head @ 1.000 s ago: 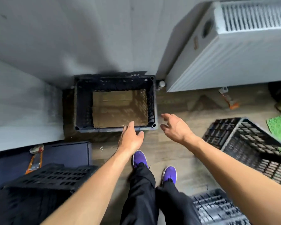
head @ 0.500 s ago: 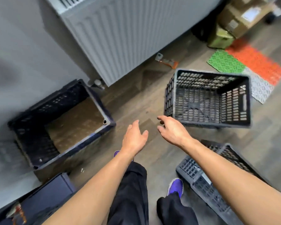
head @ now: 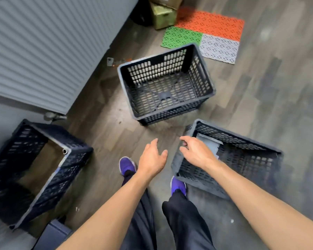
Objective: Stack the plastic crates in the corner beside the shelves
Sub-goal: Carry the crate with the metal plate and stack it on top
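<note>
Reaching with both hands empty, you have nothing in your grip yet; your left hand point(head: 153, 157) hangs loose over bare floor point(head: 105, 134), fingers spread, and your right hand point(head: 195, 152) hovers with curled fingers above the near corner of the tilted crate point(head: 229, 159) beside your right shoe point(head: 178, 185). That crate leans on one edge with a pale sheet point(head: 209, 146) inside; grab only the corner rim and it may swing, spilling the sheet or knocking your foot. The upright crate point(head: 166, 83) stands farther ahead, apart from it; the crate in the corner point(head: 38, 168), below the radiator point(head: 43, 47), waits on your left. Both forearms stretch forward and down, palms facing the floor.
</note>
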Available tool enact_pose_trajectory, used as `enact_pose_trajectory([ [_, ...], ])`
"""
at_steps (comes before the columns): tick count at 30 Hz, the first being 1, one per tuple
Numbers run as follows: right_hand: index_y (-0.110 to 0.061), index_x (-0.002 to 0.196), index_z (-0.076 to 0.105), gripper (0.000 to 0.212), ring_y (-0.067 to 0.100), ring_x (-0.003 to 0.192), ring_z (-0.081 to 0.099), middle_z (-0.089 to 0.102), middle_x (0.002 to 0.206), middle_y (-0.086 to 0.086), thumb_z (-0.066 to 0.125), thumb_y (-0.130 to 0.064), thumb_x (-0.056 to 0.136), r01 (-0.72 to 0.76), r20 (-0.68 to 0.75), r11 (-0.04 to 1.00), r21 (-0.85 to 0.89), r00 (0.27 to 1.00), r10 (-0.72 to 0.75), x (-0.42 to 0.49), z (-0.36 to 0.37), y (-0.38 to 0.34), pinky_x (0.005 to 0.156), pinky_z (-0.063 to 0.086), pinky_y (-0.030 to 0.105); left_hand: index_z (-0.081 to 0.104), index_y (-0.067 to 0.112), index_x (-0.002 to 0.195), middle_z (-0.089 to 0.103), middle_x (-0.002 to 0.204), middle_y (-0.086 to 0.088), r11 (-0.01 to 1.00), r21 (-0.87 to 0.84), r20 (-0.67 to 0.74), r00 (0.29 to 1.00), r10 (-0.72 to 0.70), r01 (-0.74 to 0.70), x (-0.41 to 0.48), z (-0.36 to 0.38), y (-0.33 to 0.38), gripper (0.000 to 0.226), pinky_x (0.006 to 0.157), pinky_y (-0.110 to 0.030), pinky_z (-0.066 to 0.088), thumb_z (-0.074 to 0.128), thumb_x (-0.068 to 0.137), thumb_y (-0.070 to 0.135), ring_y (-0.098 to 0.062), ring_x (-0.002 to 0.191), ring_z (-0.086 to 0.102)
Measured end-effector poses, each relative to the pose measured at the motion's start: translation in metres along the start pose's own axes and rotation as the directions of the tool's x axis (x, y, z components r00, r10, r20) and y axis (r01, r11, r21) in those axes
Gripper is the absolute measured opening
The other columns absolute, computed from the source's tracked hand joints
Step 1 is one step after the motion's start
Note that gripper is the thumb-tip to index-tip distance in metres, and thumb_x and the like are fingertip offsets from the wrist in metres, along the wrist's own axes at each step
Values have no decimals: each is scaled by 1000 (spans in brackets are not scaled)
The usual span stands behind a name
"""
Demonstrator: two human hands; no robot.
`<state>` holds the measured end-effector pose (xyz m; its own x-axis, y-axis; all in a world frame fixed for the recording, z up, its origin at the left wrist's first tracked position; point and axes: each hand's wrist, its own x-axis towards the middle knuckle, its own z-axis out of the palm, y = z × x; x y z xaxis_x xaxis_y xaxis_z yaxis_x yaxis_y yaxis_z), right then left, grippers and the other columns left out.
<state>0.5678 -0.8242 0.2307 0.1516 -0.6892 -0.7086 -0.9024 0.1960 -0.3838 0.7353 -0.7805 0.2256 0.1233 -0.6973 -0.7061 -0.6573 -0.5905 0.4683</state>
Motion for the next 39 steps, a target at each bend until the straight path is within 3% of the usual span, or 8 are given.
enact_pose_trajectory([
  [9, -19, 143, 46, 46, 25, 126, 51, 57, 135, 5, 48, -26, 97, -218, -15, 942, 255, 973, 229, -42, 22, 109, 103, 39, 35, 32, 12, 149, 49, 138, -17, 959, 236, 187, 976, 110, -154, 11, 87, 35, 64, 107, -36, 37, 54, 93, 36, -27, 128, 48],
  [20, -14, 136, 54, 45, 23, 107, 59, 69, 110, 3, 50, -26, 93, -502, 157, 654, 567, 845, 512, -46, 142, 156, 102, 43, 34, 27, 7, 150, 44, 142, -21, 852, 436, 420, 903, 90, -288, 62, 151, -31, 66, 105, -40, 40, 52, 96, 34, -31, 126, 50],
  [22, -5, 115, 63, 33, 30, 103, 61, 70, 105, 9, 51, -23, 91, -536, 187, 582, 612, 813, 551, -38, 165, 160, 94, 46, 36, 26, 5, 150, 43, 144, -20, 839, 459, 433, 898, 77, -293, 71, 157, -45, 67, 106, -41, 40, 52, 96, 35, -31, 127, 50],
  [24, -9, 71, 54, 21, 29, 77, 54, 57, 71, 6, 50, -21, 87, -565, 196, 538, 626, 781, 592, -32, 184, 161, 68, 42, 33, 26, 4, 150, 44, 143, -20, 825, 482, 444, 894, 61, -295, 78, 163, -54, 67, 106, -40, 39, 51, 96, 35, -30, 129, 48],
  [28, -16, 56, 31, 37, 25, 64, 39, 38, 61, 2, 50, -25, 86, -592, 214, 444, 673, 730, 649, -12, 210, 170, 53, 27, 33, 30, 4, 147, 47, 140, -19, 813, 505, 445, 895, 41, -289, 101, 186, -65, 65, 105, -38, 39, 51, 96, 37, -30, 128, 47],
  [35, -12, 74, 50, 27, 25, 57, 53, 57, 74, 11, 52, -38, 84, -575, 427, -27, 818, 574, 699, 30, 246, 204, 58, 49, 35, 43, 3, 124, 57, 127, -18, 881, 444, 334, 943, 5, -162, 138, 236, -70, 47, 96, -38, 41, 54, 95, 38, -35, 118, 53],
  [37, -6, 94, 55, 29, 31, 71, 63, 67, 99, 21, 52, -35, 93, -571, 497, -131, 811, 552, 670, 33, 245, 203, 77, 59, 45, 42, 4, 120, 59, 125, -19, 882, 448, 314, 949, 0, -148, 142, 242, -73, 42, 95, -41, 44, 55, 95, 34, -37, 115, 55],
  [39, 8, 115, 53, 42, 39, 89, 67, 60, 123, 31, 50, -30, 97, -542, 549, -235, 807, 539, 639, 33, 248, 205, 95, 49, 56, 42, 5, 117, 61, 119, -18, 886, 443, 303, 953, -6, -135, 145, 243, -76, 37, 94, -43, 46, 56, 93, 29, -37, 110, 58],
])
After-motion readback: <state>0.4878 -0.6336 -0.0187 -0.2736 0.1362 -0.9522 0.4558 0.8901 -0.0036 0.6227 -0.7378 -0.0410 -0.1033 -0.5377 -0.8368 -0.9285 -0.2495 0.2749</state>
